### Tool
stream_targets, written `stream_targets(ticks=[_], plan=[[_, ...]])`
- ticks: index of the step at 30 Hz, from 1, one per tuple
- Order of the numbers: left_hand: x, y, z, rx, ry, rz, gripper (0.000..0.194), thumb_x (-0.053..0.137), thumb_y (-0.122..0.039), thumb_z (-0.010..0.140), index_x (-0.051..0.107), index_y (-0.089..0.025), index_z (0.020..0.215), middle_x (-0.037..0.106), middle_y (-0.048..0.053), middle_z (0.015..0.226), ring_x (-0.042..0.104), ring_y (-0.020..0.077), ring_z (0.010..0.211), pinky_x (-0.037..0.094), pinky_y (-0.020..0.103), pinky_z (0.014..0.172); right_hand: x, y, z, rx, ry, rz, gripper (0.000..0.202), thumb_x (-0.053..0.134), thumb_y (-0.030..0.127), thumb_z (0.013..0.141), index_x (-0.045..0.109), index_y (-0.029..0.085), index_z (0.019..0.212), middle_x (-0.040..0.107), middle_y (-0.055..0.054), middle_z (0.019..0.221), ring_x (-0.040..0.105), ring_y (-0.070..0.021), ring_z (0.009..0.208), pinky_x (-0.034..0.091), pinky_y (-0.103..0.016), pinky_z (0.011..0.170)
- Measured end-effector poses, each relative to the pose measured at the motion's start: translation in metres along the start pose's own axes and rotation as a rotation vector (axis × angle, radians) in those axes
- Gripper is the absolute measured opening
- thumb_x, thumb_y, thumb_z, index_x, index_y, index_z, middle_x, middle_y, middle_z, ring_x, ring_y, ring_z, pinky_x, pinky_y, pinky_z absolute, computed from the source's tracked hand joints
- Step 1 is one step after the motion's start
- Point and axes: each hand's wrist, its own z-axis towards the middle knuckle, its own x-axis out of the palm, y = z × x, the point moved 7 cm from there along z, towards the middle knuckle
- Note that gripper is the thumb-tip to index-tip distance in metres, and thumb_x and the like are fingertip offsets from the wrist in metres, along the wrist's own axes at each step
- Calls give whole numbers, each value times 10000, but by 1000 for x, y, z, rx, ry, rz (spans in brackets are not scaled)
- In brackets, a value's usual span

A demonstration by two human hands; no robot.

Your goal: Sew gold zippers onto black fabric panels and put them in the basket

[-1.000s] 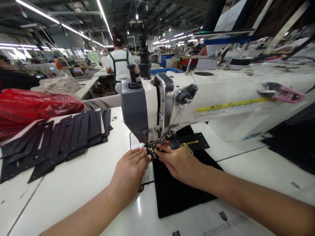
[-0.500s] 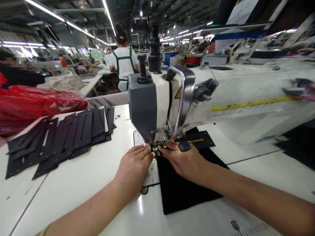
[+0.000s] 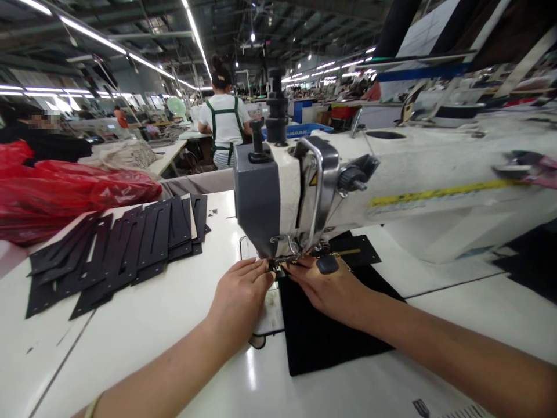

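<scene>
Under the head of a white and grey sewing machine (image 3: 256,191), a black fabric panel (image 3: 331,342) lies on the machine bed. My left hand (image 3: 241,293) is at the left of the needle area, fingers together, thumb and fingertips closed at the panel's edge. From the right, my right hand (image 3: 324,287) rests on the panel, its fingertips pressed together on the material beside the presser foot. The machine partly hides these fingertips. A dark piece with a gold-coloured line (image 3: 359,251) lies beyond my right hand. A dark oblong object (image 3: 327,265) sits on the back of that hand.
Overlapping black cut pieces with slots (image 3: 130,244) are spread on the white table (image 3: 165,342) at left. Behind them is a red plastic bag (image 3: 78,194). A yellow tape measure (image 3: 435,191) runs along the machine arm. A person in a white top (image 3: 226,119) stands farther back.
The view has shifted slightly, so the machine and black pieces appear a little lower and farther right. Both hands stay by the needle, and the panel looks almost unmoved.
</scene>
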Motion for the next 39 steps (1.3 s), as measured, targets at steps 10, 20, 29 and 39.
stream_targets(ticks=[10,20,29,39], plan=[[-2,-3,-2,-1,-16,-7,199,434,-138,882,627,-130,837,694,101,920,664,216,845,531,402,804,-1,0,-4,14,-36,72,217,453,87,825,648,171,867,660,-72,958,593,-188,866,463,-313,818],[-6,5,-5,-117,13,-4,217,410,-144,880,619,-161,937,682,78,979,644,202,901,514,386,813,7,-10,-6,171,64,-43,262,467,232,858,609,118,1047,633,-138,1049,555,-266,1027,402,-468,927],[0,-47,-25,-61,269,242,523,469,-445,856,437,-150,1287,484,180,1284,420,369,1197,416,571,877,-13,4,-83,206,94,-304,528,374,329,906,320,47,1348,336,-147,1387,316,-233,1282,394,-453,979],[-13,-92,-48,-319,249,-244,308,616,-265,785,582,-231,1089,551,79,1217,502,271,1101,411,466,920,-25,76,-114,-23,-42,-401,742,386,232,816,4,-3,1407,477,-172,1263,517,-250,1121,525,-402,795]])
